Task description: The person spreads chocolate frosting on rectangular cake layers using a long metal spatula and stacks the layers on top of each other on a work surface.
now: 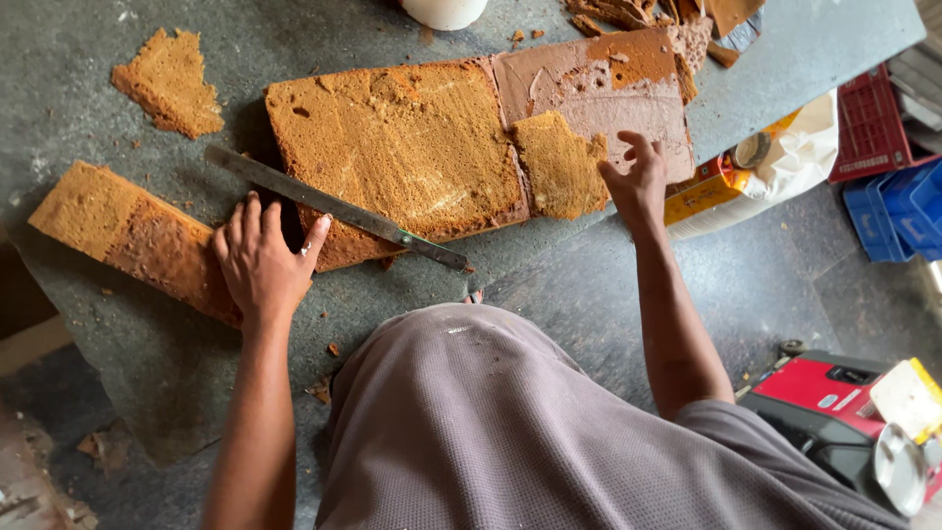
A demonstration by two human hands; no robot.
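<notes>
A large slab of brown sponge cake (402,147) lies on a dark stone counter (147,353). A long metal ruler (334,208) rests across the slab's near left corner. My left hand (263,263) is flat on the counter beside a cut strip of cake (137,240), thumb by the ruler, holding nothing. My right hand (640,185) is spread at the edge of a loose piece of cake (559,165) that lies on brown paper (599,93). Whether it touches the piece I cannot tell.
A torn scrap of cake (172,83) lies at the far left. A white round container (444,12) and cake trimmings (628,12) sit at the back. Right of the counter are a white sack (785,157), red and blue crates (888,167), and a red machine (844,402) on the floor.
</notes>
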